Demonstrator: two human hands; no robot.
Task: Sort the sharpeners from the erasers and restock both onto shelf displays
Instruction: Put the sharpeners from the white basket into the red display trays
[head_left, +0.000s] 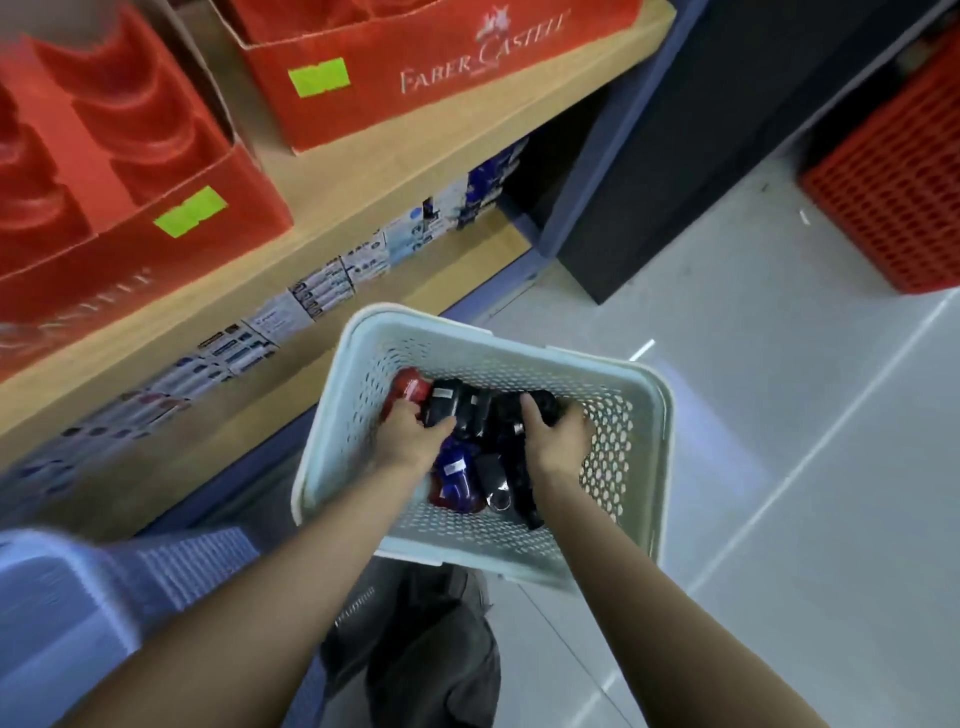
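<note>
Shop aisle, pale glossy tiled floor (779, 415). Wooden shelf (363, 208) along the left, running away to the upper right.

On the shelf: two red display cartons.
- Right carton (415, 114): white print "FABER-CASTELL" across the front, with a small white emblem above it. Blank yellow-green sticker (318, 76) near its left corner.
- Left carton (249, 208): moulded red wells inside, another yellow-green sticker (190, 211) on the front, and the same brand print, blurred and only partly legible.

On the lower shelf: a row of small printed boxes (322, 291), white and blue. Lettering too small to read.

Far right on the floor: red lattice crate (893, 182). Lower left corner: blurred pale blue basket (62, 597). Dark trousers (431, 639) below centre, with grey lettering on the fabric too blurred to read.

Centre: white perforated basket (654, 467), low beside the shelving. Inside it, a pile of small items (457, 478), red, blue and black. Sharpeners or erasers cannot be told apart through the blur, and no readable marks.

Both forearms reaching down into the basket.
- Left hand (410, 436): fingers curled, thumb pressed against a black piece (441, 408) at the far side of the pile, a red piece (410, 387) just beside it.
- Right hand (556, 441): fingers bent over a second black piece (545, 402) near the right wall, apparently gripping it.
</note>
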